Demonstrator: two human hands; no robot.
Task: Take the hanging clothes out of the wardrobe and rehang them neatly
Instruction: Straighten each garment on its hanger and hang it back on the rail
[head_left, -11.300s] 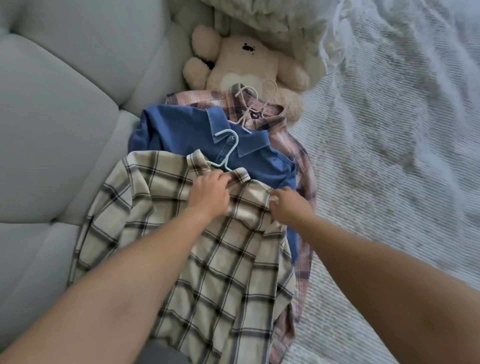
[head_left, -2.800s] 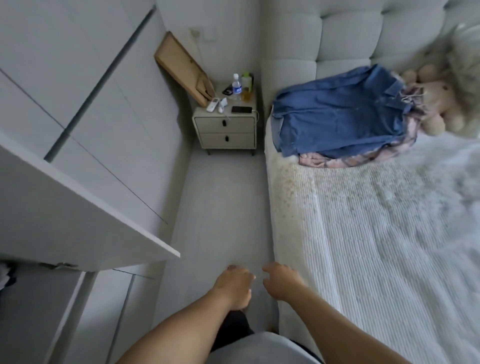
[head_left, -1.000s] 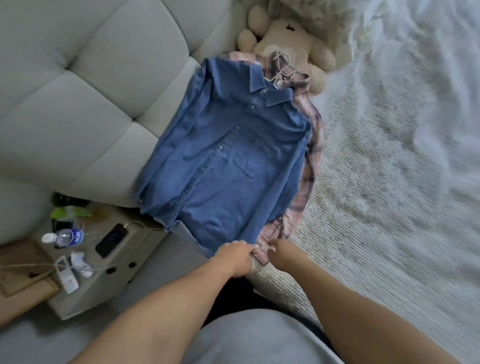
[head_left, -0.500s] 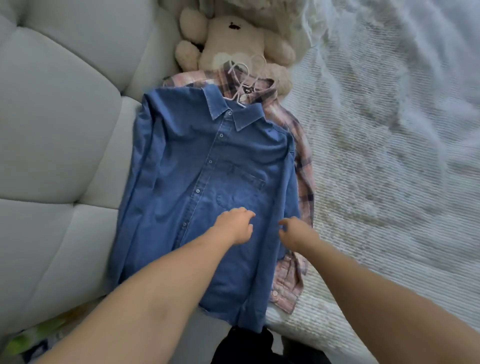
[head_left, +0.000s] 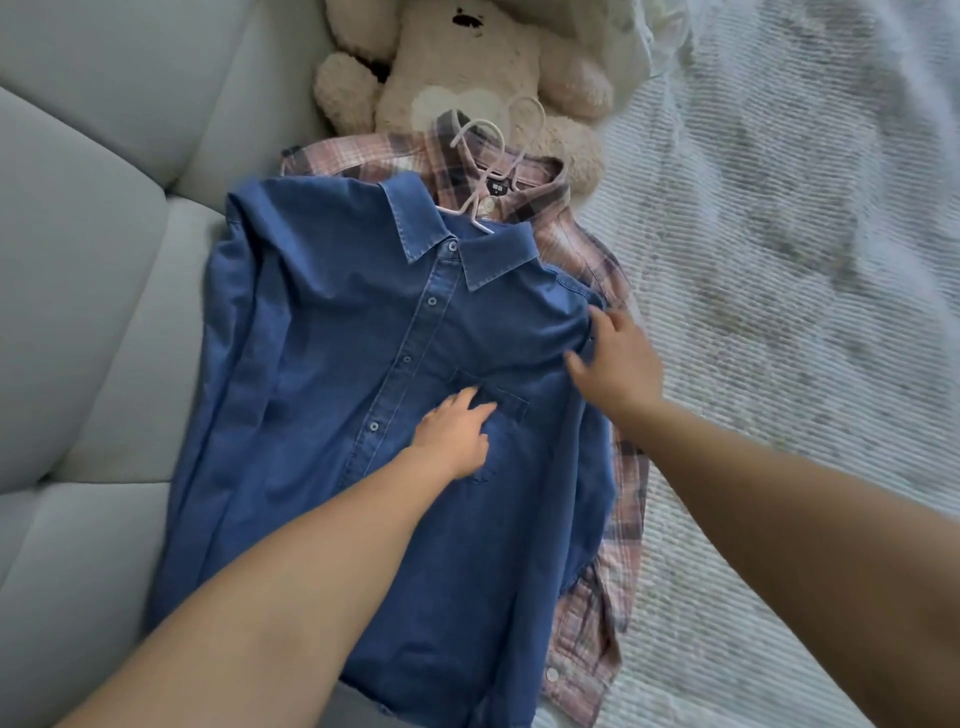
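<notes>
A blue denim shirt (head_left: 332, 374) lies flat and buttoned on the bed, collar toward the headboard. Under it lies a pink plaid shirt (head_left: 602, 613), showing at the collar and along the right side, with pale pink hangers (head_left: 485, 140) sticking out of its neck. My left hand (head_left: 454, 434) rests with relaxed fingers on the denim shirt's chest pocket. My right hand (head_left: 615, 364) is spread at the denim shirt's right shoulder seam, fingertips touching the cloth. Neither hand holds anything.
A cream teddy bear (head_left: 467, 67) sits at the head of the bed, behind the shirts. The padded grey headboard (head_left: 93, 208) fills the left side. The white ribbed bedspread (head_left: 779, 260) stretches to the right.
Both hands have moved up the denim shirt toward the collar; the right one has gone from beside the shirt to its shoulder. The view has moved closer.
</notes>
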